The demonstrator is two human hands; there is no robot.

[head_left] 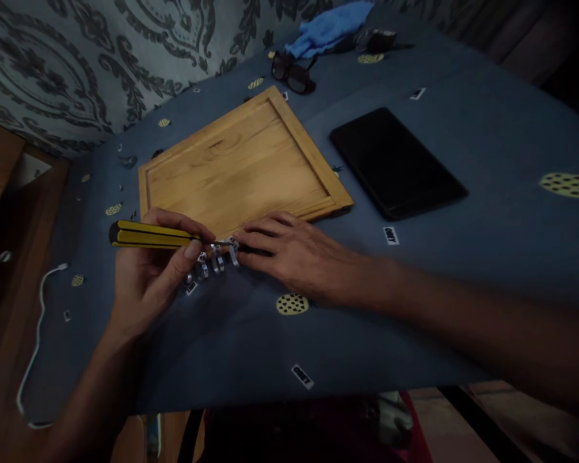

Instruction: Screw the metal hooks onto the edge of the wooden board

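Clock face centred on the wooden board [231,161]. Item, dark patterned tablecloth [367,341], spreading beneath everything. Item, left hand [134,286], 7 o'clock: you are gripping a yellow-and-black screwdriver [149,236], its handle lying toward 9 and its shaft pointing toward 3. Item, right hand [294,257], 5 o'clock: you are laying it with fingers extended, fingertips at the rightmost metal clip [234,256]; whether they are pinching it, you cannot tell. Item, other metal clips [217,258], near 6, lining the board's near edge; attachment not visible. Progress, by judgement: you are working partway through, the screwdriver tip attending to the rightmost clip; which of the others are finished or waiting is not showing. Item, black tablet [398,164], lying at 3, apart from the board. Item, dark sunglasses [296,78], resting at 1; blue cloth [330,31], lying just beyond.
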